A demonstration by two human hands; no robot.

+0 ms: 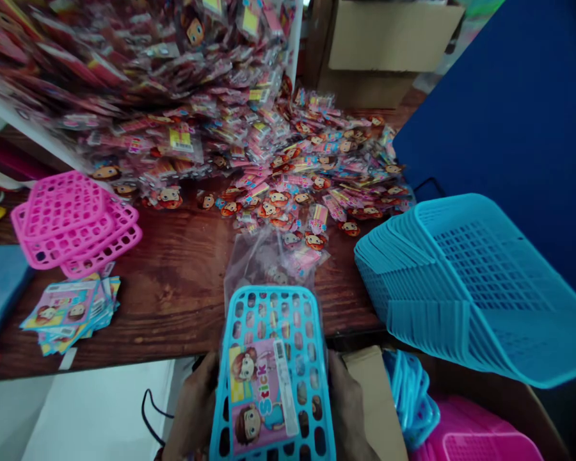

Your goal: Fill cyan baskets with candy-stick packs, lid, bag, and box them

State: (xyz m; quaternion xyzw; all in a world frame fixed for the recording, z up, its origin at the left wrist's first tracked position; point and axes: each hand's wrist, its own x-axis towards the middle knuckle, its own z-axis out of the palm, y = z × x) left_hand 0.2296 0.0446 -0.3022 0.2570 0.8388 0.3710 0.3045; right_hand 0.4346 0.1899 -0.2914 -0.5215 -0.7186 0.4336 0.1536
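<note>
A blue plastic basket (312, 384) with a perforated top faces me at the table's front edge. A printed card (262, 394) reading "Stick" lies on it. Around the basket is a clear plastic bag (254, 256), its loose end spread away from me over the table. My left hand (196, 403) grips the basket's left side and my right hand (348, 406) its right side. Both sets of fingers are partly hidden behind the basket. Beyond the bag lie many small packaged items (278, 205) with cartoon faces.
Pink perforated lids (72, 218) and a pile of cards (77, 310) lie on the left of the wooden table (173, 282). Nested blue baskets (413, 282) stand at the right. Below them are blue lids (410, 397) and pink baskets (480, 429) in a box.
</note>
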